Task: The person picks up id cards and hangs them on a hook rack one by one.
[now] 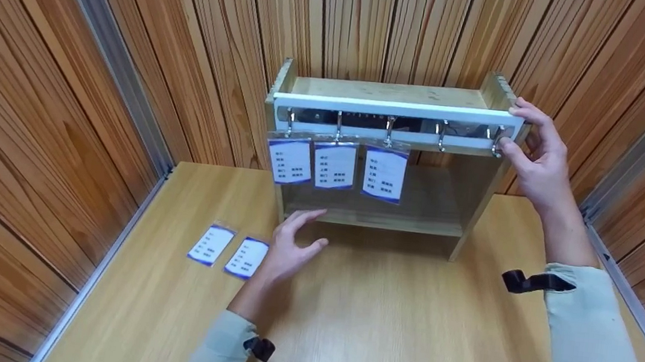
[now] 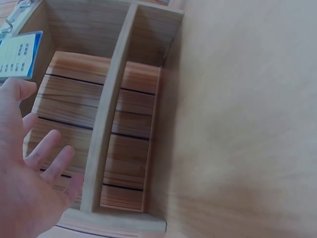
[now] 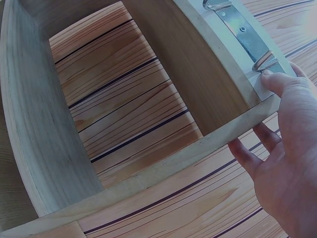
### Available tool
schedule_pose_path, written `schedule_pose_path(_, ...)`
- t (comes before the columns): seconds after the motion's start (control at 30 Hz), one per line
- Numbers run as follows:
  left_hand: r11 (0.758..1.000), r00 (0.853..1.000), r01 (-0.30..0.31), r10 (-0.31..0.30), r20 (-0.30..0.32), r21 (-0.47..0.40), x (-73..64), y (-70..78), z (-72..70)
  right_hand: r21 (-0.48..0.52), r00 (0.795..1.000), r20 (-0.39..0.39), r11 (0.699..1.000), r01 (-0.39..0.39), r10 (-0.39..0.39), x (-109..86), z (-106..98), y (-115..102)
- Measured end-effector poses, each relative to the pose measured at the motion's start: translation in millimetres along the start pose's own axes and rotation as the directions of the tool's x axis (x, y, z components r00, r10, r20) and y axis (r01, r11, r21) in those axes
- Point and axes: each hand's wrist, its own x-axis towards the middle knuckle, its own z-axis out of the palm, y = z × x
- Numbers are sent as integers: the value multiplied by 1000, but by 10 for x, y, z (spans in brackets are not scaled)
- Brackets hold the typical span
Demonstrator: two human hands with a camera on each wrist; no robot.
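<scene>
A white rail with metal hooks, a hook rack, runs along the upper front of a wooden shelf. My right hand grips the rack's right end, thumb on the front beside the last hook, fingers round the top and side. Three badge cards, such as the right one, hang from the left and middle hooks; the two hooks on the right bear none. In front of the shelf's lower left, my left hand is held with fingers spread and nothing in it. One hanging card shows beyond its thumb.
Two more badge cards, one farther left and one partly behind my left wrist, lie on the wooden table. Wood-plank walls close in the back and both sides. A black strap hangs at my right sleeve.
</scene>
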Motion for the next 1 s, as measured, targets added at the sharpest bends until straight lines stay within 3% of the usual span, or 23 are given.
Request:
schedule_pose_path(0.23,997,997,73,-73,25,-4,-51,-98,-106,12,1000,-13,1000,7,-7,11,-11,-2)
schedule_pose_path(0.5,996,997,83,-83,-2,15,-154,-270,-273,21,1000,-6,1000,18,-18,-1,20,2)
schedule_pose_path(0.8,988,988,152,-152,17,29,-269,-412,-488,1,1000,-3,1000,27,-27,-2,25,6)
schedule_pose_path(1.0,985,986,168,-168,-11,41,-288,-500,-622,1,1000,-3,1000,17,-17,2,12,-3)
